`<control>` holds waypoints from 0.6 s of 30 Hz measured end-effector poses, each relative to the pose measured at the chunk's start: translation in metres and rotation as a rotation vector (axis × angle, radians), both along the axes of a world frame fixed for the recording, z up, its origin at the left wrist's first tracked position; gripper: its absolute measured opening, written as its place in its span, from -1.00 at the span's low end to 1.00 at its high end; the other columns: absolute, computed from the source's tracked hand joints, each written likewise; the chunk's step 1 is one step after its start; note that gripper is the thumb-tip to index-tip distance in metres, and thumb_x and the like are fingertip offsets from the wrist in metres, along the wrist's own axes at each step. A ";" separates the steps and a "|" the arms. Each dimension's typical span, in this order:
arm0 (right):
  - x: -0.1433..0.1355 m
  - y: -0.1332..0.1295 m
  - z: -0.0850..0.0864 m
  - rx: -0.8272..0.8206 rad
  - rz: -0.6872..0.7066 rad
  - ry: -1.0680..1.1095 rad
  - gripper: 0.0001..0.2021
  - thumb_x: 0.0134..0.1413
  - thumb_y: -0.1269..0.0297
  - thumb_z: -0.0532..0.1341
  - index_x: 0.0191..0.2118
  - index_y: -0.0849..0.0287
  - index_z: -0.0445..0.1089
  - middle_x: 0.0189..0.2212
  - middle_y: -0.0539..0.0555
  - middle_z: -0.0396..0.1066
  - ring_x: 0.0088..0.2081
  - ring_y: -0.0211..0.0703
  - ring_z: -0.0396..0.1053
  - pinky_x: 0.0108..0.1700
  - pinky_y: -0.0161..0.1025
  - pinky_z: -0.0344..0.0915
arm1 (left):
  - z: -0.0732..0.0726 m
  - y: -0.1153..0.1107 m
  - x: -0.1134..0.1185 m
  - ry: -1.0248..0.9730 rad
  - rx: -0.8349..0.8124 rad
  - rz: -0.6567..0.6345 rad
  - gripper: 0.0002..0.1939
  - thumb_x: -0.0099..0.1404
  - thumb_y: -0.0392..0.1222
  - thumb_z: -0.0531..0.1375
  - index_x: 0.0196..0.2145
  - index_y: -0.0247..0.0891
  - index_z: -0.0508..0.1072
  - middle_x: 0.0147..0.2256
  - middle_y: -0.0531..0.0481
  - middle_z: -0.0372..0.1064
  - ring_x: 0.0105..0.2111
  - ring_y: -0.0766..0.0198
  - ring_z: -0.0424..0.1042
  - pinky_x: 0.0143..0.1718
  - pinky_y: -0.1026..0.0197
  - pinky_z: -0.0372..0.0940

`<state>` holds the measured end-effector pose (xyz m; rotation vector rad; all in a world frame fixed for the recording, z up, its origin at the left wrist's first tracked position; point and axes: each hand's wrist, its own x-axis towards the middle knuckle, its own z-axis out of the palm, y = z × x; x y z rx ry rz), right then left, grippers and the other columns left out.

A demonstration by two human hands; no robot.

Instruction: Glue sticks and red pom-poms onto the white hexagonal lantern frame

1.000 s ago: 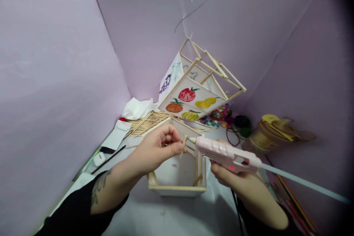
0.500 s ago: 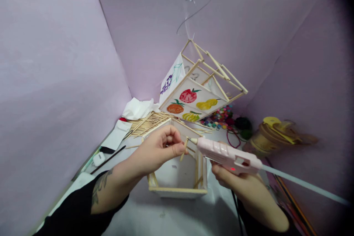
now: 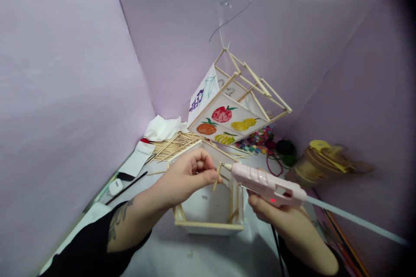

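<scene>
Between thumb and fingers, my left hand point(image 3: 195, 173) pinches a short wooden stick point(image 3: 217, 178), held upright at a slight tilt. My right hand point(image 3: 273, 207) is wrapped round a pale pink hot glue gun point(image 3: 266, 181), whose red light is lit. The gun's nozzle points left, at or very near the stick's top end; I cannot tell whether they touch. A long clear glue stick point(image 3: 357, 218) runs out of its rear. Below both hands sits a box frame point(image 3: 209, 226) of wooden sticks with white sides, partly hidden by my left hand.
A stick lantern point(image 3: 227, 114) with painted fruit hangs from a wire hook point(image 3: 232, 13). Behind lie a pile of wooden sticks point(image 3: 177, 145), white tissue point(image 3: 164, 127) and colourful pompoms point(image 3: 256, 138). A lidded cup point(image 3: 308, 166) stands right; a white earbud case point(image 3: 115, 187) lies left.
Both hands keep nearly the same pose. A small gap seems to show now between the nozzle and the stick's top. The view has shifted very slightly.
</scene>
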<state>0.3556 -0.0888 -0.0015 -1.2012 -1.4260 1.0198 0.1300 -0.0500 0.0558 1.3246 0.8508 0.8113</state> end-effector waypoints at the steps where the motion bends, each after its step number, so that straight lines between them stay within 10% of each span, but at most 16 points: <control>1: 0.000 0.000 0.000 -0.009 0.011 0.018 -0.75 -0.02 0.06 0.36 -0.44 0.09 0.36 -0.57 -0.03 0.27 -0.54 -0.22 0.15 -0.57 -0.30 0.15 | 0.000 0.000 0.000 -0.001 -0.004 0.002 -0.63 0.21 0.01 0.39 -0.36 -0.24 0.30 -0.39 0.01 0.50 -0.37 0.31 0.44 -0.30 0.25 0.22; 12: 0.003 0.009 -0.008 0.074 -0.022 -0.058 -0.75 0.04 0.05 0.35 -0.29 0.11 0.42 -0.50 -0.02 0.36 -0.51 -0.20 0.24 -0.48 -0.27 0.21 | 0.009 -0.010 -0.004 0.049 0.031 0.043 -0.61 0.21 0.01 0.39 -0.36 -0.22 0.26 -0.42 0.06 0.41 -0.33 0.28 0.48 -0.30 0.26 0.27; 18: 0.002 0.016 -0.006 0.072 -0.096 -0.158 -0.70 0.07 0.01 0.32 -0.20 0.14 0.48 -0.27 0.12 0.55 -0.25 0.04 0.49 -0.16 -0.05 0.45 | 0.013 -0.055 0.025 0.042 -0.088 -0.197 -0.77 0.30 -0.16 0.27 -0.10 -0.18 0.41 -0.35 0.03 0.48 -0.37 0.32 0.47 -0.31 0.28 0.31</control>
